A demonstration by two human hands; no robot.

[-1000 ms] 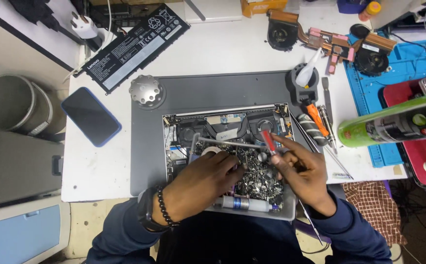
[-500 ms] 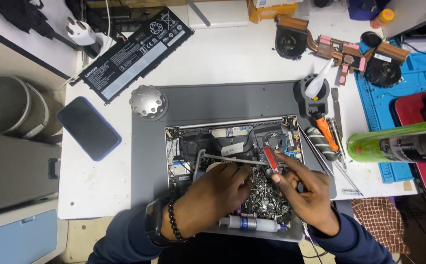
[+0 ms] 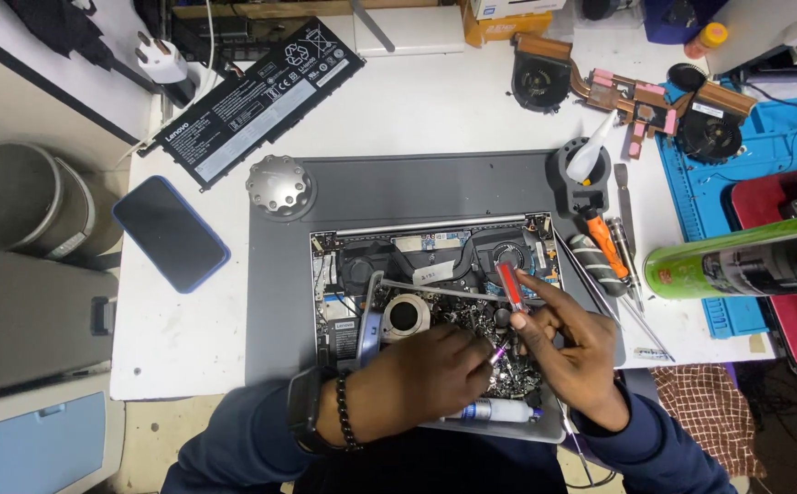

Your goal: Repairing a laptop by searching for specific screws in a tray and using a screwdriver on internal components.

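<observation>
An opened grey laptop [image 3: 435, 252] lies base up on a dark grey mat [image 3: 398, 187], its fans and board exposed. A heap of small shiny metal parts [image 3: 481, 325] rests on its lower half. My left hand [image 3: 417, 375], with a black watch and bead bracelet at the wrist, lies palm down over the heap. Its fingers are curled around a small purple-tipped piece [image 3: 499, 354]. My right hand [image 3: 574, 352] grips a red-handled screwdriver [image 3: 509, 279] upright beside it, index finger stretched out. A white tube [image 3: 490, 413] lies at the laptop's near edge.
A flat black battery [image 3: 252, 101], a dark phone [image 3: 170, 233] and a round metal puck [image 3: 280, 186] lie to the left. Copper-piped fans [image 3: 636, 91], a black tool holder [image 3: 586, 169], an orange-handled screwdriver [image 3: 604, 252], a green spray can [image 3: 737, 261] and a blue mat [image 3: 764, 155] are on the right.
Both hands stay over the heap of parts. My right hand has shifted slightly and its index finger now sticks out along the red screwdriver. The view has drifted a little.
</observation>
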